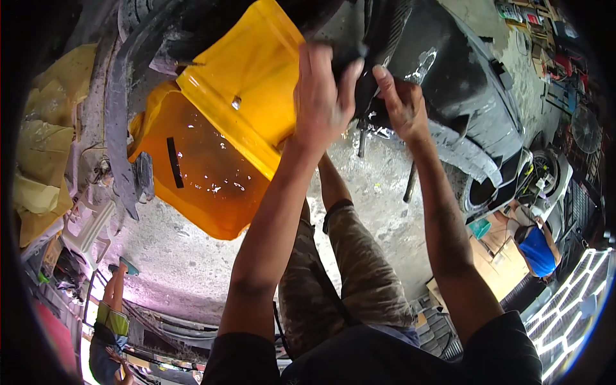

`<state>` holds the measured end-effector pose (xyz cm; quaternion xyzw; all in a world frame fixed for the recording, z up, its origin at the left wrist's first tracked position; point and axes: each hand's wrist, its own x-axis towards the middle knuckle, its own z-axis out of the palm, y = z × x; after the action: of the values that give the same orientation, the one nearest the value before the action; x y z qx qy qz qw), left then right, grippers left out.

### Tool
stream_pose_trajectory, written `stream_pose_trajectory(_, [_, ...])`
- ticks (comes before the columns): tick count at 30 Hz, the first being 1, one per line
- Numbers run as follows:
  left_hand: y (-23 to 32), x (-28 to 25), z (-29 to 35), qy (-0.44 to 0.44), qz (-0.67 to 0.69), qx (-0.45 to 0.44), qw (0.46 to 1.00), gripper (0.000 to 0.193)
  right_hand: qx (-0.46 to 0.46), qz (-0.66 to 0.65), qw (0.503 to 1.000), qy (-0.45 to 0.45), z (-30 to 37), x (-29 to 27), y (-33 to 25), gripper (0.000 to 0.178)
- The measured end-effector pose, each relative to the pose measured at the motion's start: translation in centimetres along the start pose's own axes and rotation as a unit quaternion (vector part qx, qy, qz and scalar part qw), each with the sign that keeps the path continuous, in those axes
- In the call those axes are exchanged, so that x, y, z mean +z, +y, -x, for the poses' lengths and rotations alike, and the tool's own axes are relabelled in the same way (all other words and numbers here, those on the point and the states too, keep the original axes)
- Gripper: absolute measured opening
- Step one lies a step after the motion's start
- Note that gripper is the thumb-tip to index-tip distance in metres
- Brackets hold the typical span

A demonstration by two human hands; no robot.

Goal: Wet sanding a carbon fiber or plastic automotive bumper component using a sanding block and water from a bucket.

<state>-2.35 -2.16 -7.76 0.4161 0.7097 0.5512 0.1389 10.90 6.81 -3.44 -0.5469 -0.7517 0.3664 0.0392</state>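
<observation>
My left hand [323, 93] is raised between a yellow panel [247, 70] and a black car-body part [443, 70]. Motion smears its fingers, its thumb stands off to the right, and what it may hold is unclear. To its right, in front of the black part, my right hand [404, 106] has its fingers curled in and its thumb pointing up. Anything in its grip is hidden. A dark, blurred patch lies between the two hands. The yellow panel is glossy, with a small metal fitting. The black part has a textured strip and pale scuffed patches.
Below the yellow panel is an orange-yellow body part [205, 173] with a black strip. A long grey bumper-like piece [115, 115] curves along the left. A plastic chair [93, 231] and a standing person [112, 327] are lower left. Another person in blue [538, 251] is right, beside cardboard [500, 260].
</observation>
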Motion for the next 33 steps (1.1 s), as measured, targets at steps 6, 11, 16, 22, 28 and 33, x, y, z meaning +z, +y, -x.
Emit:
stream_pose_trajectory(6, [-2.6,-8.8,12.2,0.097,0.068,-0.235,0.965,0.043,-0.043,-0.056,0.997,0.01,-0.8,-0.8,2.7,0.07])
stream_pose_trajectory(11, [-15.7,-16.2,15.8,-0.074,-0.317,-0.153,0.933,0.033,-0.01,0.021,1.0,-0.019,-0.7,-0.7,0.6,0.066])
stream_pose_trajectory(16, [-20.2,-20.2,18.0,-0.18,-0.344,-0.233,0.892,0.048,0.0,-0.068,0.995,-0.067,-0.2,0.6,-0.4,0.069])
stream_pose_trajectory(22, [-1.2,-9.4,11.2,-0.044,-0.011,-0.242,0.969,0.04,0.014,-0.004,0.999,-0.04,-0.6,-2.0,2.4,0.062])
stream_pose_trajectory(28, [-0.9,0.1,4.5,0.008,-0.005,0.02,1.0,0.041,-0.004,-0.02,0.999,-0.036,-0.3,-0.2,1.0,0.066])
stream_pose_trajectory(33, [0.3,0.7,1.5,-0.004,-0.017,0.02,1.0,0.035,0.031,-0.002,0.998,-0.058,-0.3,-1.4,0.6,0.069])
